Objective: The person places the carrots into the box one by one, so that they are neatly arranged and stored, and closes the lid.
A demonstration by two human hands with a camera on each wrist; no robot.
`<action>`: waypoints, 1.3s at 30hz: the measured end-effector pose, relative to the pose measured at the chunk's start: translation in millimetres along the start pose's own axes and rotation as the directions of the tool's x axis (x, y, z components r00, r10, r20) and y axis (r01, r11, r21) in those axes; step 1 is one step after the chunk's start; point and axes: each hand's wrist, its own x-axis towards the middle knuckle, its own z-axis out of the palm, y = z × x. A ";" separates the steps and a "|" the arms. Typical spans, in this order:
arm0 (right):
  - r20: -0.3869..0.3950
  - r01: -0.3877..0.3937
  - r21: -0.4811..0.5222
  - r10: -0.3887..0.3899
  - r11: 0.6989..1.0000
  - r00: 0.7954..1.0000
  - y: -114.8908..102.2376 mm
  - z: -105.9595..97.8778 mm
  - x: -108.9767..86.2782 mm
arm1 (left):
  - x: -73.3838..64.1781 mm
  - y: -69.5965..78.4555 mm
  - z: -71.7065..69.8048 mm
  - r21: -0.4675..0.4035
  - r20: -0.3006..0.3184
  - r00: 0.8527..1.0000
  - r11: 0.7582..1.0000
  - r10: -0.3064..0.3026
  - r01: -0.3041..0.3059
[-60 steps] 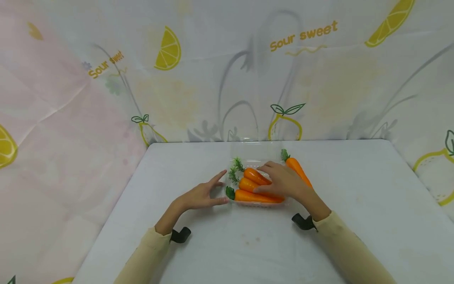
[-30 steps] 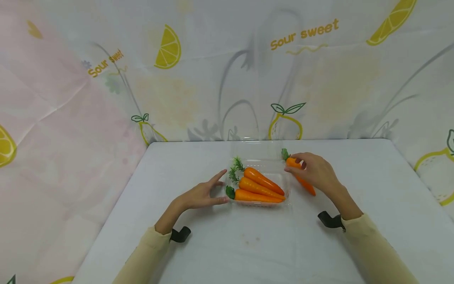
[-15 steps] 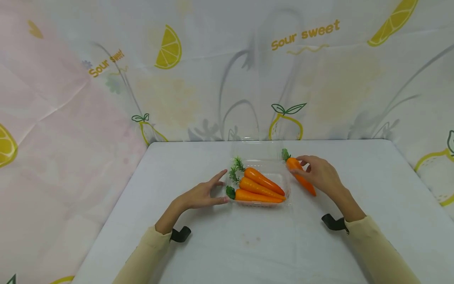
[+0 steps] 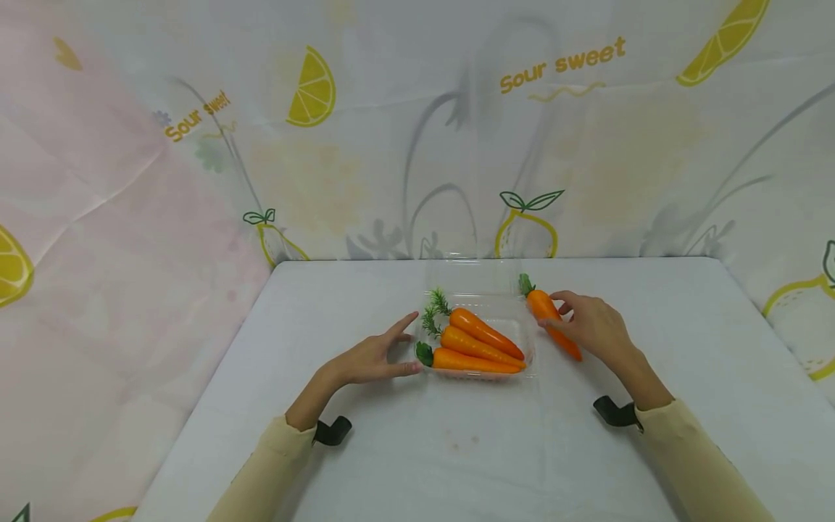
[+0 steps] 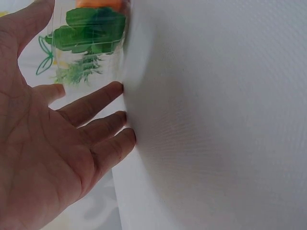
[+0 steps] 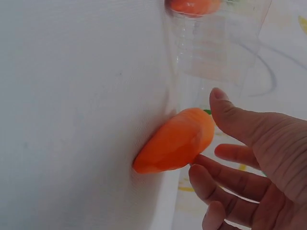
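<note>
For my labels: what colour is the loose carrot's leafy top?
Green leafy top, clearest in the head view.

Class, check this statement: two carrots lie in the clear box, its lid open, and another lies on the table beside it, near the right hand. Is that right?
Not quite: the clear box holds three carrots, not two, as the head view shows. The rest stands: its lid is open, and another carrot lies on the table beside it, near the right hand.

Head view: right hand [image 4: 595, 328] covers part of the loose carrot [image 4: 541, 304], sleeves [image 4: 703, 458] run off the bottom; clear tray [image 6: 206, 48] cut off atop both wrist views; finger-carrot contact can't be told.
</note>
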 end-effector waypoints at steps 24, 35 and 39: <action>0.028 -0.071 0.024 0.070 0.997 0.997 -0.9 -16.2 -6.4 | 0.1 -1.1 -0.2 -0.001 -0.005 1.000 1.000 0.011 -0.011; -0.040 -0.040 0.084 0.043 0.996 0.998 -7.2 -33.5 -11.2 | -0.1 -1.8 -0.4 -0.003 -0.008 1.000 1.000 0.015 -0.015; -0.044 -0.039 0.093 0.043 0.995 0.998 -11.5 -36.1 -11.7 | -0.1 -1.5 0.0 -0.005 -0.007 1.000 1.000 0.013 -0.013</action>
